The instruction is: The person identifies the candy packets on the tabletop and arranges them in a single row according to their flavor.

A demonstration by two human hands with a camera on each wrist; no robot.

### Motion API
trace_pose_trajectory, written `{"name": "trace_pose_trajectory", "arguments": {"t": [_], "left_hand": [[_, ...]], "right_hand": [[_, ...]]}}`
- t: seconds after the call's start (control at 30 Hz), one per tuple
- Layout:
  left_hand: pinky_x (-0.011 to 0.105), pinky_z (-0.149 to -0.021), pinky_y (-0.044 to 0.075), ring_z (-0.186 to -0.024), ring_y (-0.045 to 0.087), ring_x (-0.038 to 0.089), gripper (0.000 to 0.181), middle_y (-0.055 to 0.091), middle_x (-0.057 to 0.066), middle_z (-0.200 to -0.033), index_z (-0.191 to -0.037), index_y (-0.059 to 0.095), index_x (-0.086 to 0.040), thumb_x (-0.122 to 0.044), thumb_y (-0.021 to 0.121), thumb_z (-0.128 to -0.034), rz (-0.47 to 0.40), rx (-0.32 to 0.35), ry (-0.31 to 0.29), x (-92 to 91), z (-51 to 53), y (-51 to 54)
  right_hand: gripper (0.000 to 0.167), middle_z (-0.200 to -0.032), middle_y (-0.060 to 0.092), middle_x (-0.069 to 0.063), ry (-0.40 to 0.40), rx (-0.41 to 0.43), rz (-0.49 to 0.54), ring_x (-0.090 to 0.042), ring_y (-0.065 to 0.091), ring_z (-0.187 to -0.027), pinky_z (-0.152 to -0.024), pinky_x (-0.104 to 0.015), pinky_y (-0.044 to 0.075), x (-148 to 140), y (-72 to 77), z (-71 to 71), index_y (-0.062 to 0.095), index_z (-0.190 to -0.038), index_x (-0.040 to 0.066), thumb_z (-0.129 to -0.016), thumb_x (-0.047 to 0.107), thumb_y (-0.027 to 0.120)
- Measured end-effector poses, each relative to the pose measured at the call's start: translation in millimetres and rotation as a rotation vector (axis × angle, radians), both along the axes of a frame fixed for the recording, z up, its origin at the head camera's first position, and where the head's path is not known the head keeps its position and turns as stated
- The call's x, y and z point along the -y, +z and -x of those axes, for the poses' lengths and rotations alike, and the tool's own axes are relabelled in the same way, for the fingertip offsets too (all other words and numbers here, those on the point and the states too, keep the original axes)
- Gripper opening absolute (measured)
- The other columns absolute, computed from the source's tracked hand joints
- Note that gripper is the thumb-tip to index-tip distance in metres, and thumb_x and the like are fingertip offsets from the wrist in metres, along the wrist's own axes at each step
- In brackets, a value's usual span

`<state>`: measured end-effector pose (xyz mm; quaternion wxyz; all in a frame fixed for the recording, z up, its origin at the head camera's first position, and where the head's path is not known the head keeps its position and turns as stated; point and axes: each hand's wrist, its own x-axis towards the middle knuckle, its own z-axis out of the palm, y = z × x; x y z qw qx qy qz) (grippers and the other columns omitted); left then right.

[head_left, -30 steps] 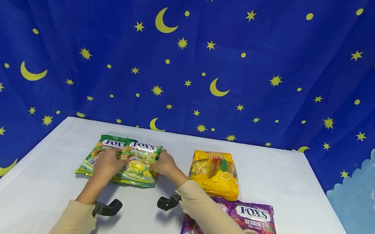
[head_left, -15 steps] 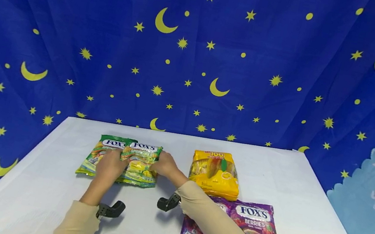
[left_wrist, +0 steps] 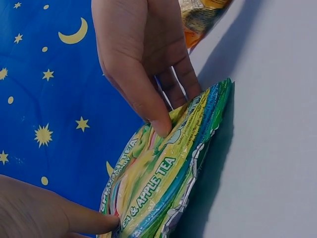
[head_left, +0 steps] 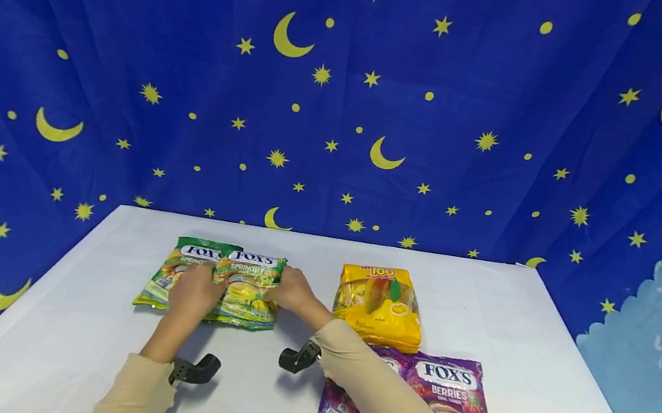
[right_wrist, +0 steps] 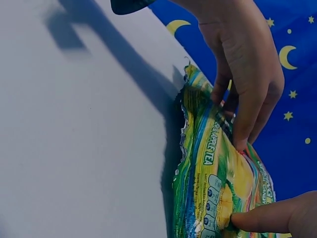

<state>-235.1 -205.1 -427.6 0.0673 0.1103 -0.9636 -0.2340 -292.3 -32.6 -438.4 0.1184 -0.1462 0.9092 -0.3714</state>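
A green Fox's Spring Tea candy bag (head_left: 243, 296) lies partly over a second green candy bag (head_left: 159, 285) at the table's left back. My left hand (head_left: 195, 292) grips the top bag by its left side and hides part of the lower bag. On the opposite side, my right hand (head_left: 293, 291) pinches its right edge. Seen from the left wrist, the candy bag (left_wrist: 158, 173) sits between my left thumb (left_wrist: 84, 220) and the right hand (left_wrist: 133, 59). The right wrist view has my right thumb (right_wrist: 267, 218) pressing the front of the bag.
A yellow candy bag (head_left: 379, 311) stands at the back, right of centre. Purple Fox's Berries candy bags (head_left: 455, 406) overlap near the front right, partly under my right sleeve (head_left: 396, 402). A blue star-patterned curtain (head_left: 351, 92) hangs behind the white table (head_left: 543, 362).
My left hand has shifted slightly to the right along the bag since a second ago. The right hand and the other bags stay in place.
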Motion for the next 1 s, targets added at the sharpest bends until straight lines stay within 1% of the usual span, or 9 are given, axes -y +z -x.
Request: {"name": "trace_pose_trajectory", "arguments": {"t": [0.27,0.37,0.43,0.5,0.57,0.67,0.8,0.9,1.0], "left_hand": [[0.061,-0.075,0.049,-0.102,0.056,0.050,0.050,0.055,0.035,-0.118,-0.127,0.053,0.012,-0.020,0.064,-0.0911,-0.013,-0.030,-0.015,-0.6,-0.8,-1.4],[0.062,-0.081,0.046,-0.106,0.053,0.052,0.049,0.053,0.037,-0.119,-0.126,0.053,0.014,-0.017,0.065,-0.0902,-0.019,-0.077,-0.036,-3.2,-1.6,-0.7],[0.063,-0.083,0.045,-0.109,0.051,0.053,0.049,0.052,0.038,-0.120,-0.126,0.053,0.015,-0.014,0.065,-0.0884,-0.028,-0.124,-0.049,-6.4,-2.0,0.6],[0.062,-0.084,0.044,-0.111,0.049,0.054,0.048,0.052,0.039,-0.120,-0.125,0.053,0.016,-0.010,0.065,-0.0863,-0.033,-0.170,-0.063,-11.2,-1.9,2.9],[0.062,-0.084,0.045,-0.111,0.049,0.053,0.049,0.052,0.038,-0.120,-0.126,0.054,0.015,-0.009,0.066,-0.0844,-0.035,-0.201,-0.071,-18.0,-1.1,6.0],[0.061,-0.085,0.046,-0.113,0.050,0.051,0.050,0.052,0.036,-0.124,-0.128,0.053,0.013,-0.010,0.067,-0.0855,-0.073,-0.194,-0.112,-31.4,0.7,11.1],[0.056,-0.083,0.048,-0.107,0.057,0.044,0.050,0.055,0.031,-0.123,-0.131,0.052,0.009,-0.014,0.068,-0.0890,-0.187,-0.126,-0.203,-53.5,2.7,17.9],[0.051,-0.078,0.051,-0.099,0.061,0.039,0.049,0.060,0.027,-0.117,-0.131,0.053,0.008,-0.015,0.067,-0.0902,-0.274,-0.081,-0.271,-70.3,3.3,21.0],[0.048,-0.079,0.052,-0.099,0.063,0.037,0.046,0.063,0.024,-0.113,-0.129,0.055,0.007,-0.016,0.066,-0.0909,-0.341,-0.050,-0.330,-86.7,4.6,20.2]], "right_hand": [[0.045,-0.086,0.059,-0.009,0.053,0.052,0.092,-0.017,0.053,-0.063,-0.055,-0.026,0.046,-9.1,6.0,-4.6,0.057,-0.113,-0.005,-0.075,0.006,0.079],[0.056,-0.088,0.059,-0.009,0.080,0.066,0.088,-0.018,0.056,-0.063,-0.059,-0.028,0.047,-14.2,10.8,-8.0,0.053,-0.124,-0.007,-0.077,0.008,0.079],[0.066,-0.097,0.061,-0.013,0.093,0.072,0.076,-0.021,0.060,-0.068,-0.066,-0.030,0.049,-17.9,15.2,-10.8,0.047,-0.133,-0.008,-0.078,0.009,0.078],[0.072,-0.108,0.061,-0.017,0.115,0.061,0.055,-0.024,0.063,-0.079,-0.073,-0.034,0.051,-22.1,19.6,-13.2,0.042,-0.140,-0.006,-0.080,0.011,0.077],[0.069,-0.117,0.059,-0.020,0.151,0.028,0.032,-0.029,0.063,-0.093,-0.080,-0.038,0.051,-27.2,24.2,-15.5,0.044,-0.140,-0.005,-0.081,0.013,0.076],[0.059,-0.121,0.057,-0.022,0.209,-0.046,0.011,-0.031,0.058,-0.104,-0.083,-0.039,0.050,-38.7,30.8,-18.9,0.052,-0.134,-0.002,-0.082,0.014,0.076],[0.052,-0.123,0.055,-0.026,0.245,-0.087,0.053,-0.031,0.063,-0.097,-0.079,-0.038,0.053,-62.7,38.5,-24.5,0.055,-0.129,-0.004,-0.083,0.011,0.074],[0.049,-0.124,0.054,-0.028,0.225,-0.098,0.092,-0.030,0.065,-0.093,-0.075,-0.036,0.055,-84.0,42.3,-28.8,0.056,-0.128,-0.004,-0.085,0.010,0.073],[0.047,-0.122,0.057,-0.024,0.177,-0.123,0.110,-0.030,0.064,-0.096,-0.076,-0.037,0.054,-105.4,45.2,-31.4,0.057,-0.128,-0.003,-0.085,0.011,0.073]]}}
